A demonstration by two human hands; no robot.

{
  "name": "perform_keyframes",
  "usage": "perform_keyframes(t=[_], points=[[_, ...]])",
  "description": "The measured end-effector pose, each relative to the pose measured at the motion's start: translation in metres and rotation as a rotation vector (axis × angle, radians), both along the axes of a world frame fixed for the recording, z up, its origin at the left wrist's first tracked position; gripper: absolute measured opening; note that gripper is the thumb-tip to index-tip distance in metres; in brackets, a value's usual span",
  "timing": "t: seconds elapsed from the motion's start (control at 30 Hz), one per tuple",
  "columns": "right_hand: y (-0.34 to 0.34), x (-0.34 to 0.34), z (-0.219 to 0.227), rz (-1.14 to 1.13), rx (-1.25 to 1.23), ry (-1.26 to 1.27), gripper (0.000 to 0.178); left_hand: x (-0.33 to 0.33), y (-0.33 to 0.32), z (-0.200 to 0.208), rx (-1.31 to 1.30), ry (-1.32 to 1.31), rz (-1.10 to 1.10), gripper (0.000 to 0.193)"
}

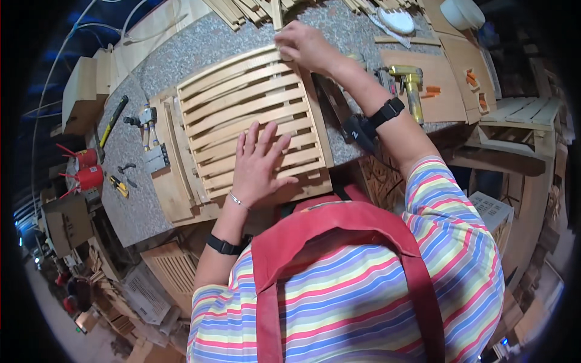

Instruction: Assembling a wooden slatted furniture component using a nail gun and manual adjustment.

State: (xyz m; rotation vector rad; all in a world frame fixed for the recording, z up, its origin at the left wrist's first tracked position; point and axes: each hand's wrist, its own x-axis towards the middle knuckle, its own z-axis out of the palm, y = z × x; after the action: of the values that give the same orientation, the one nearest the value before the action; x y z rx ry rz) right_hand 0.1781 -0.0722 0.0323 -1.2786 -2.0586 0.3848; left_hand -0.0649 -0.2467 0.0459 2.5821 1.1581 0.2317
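Observation:
A pale slatted wooden panel (254, 115) lies in front of me in a wooden jig (321, 127) on a speckled worktop. Its slats run crosswise between two side rails. My left hand (260, 166) rests flat on the near slats, fingers spread, holding nothing. At the panel's far right corner, my right hand (305, 48) has its fingers bent and drawn together against the end of the far slat. Whatever lies between those fingertips is hidden. A loose wooden strip (276, 15) points toward this hand from the far side.
Loose strips (242, 12) are heaped at the far edge. A yellow nail gun (413, 91) lies on a board to the right. Left of the jig are a metal clamp fixture (151, 133), a yellow-black tool (114, 124) and pliers (120, 186). Red containers (88, 177) stand at the left edge.

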Motion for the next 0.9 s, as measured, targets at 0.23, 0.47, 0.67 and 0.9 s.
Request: perform_keyframes(t=[0.23,0.47,0.67,0.9], points=[[-0.130,-0.002,-0.011,0.171,-0.118,0.101,0.009,-0.002,0.004,-0.007,0.029,-0.013,-0.010,0.086],[-0.195,0.047,0.021,0.379,-0.566,-0.084,0.011,-0.015,0.007,0.002,0.056,-0.030,-0.051,0.083],[-0.054,-0.071,0.062,0.199,-0.378,0.532,0.023,-0.013,-0.002,-0.020,0.021,-0.084,-0.043,0.080],[0.057,-0.218,-0.010,0.196,0.040,-0.063,0.025,-0.008,-0.007,-0.016,0.040,-0.232,-0.015,0.078]])
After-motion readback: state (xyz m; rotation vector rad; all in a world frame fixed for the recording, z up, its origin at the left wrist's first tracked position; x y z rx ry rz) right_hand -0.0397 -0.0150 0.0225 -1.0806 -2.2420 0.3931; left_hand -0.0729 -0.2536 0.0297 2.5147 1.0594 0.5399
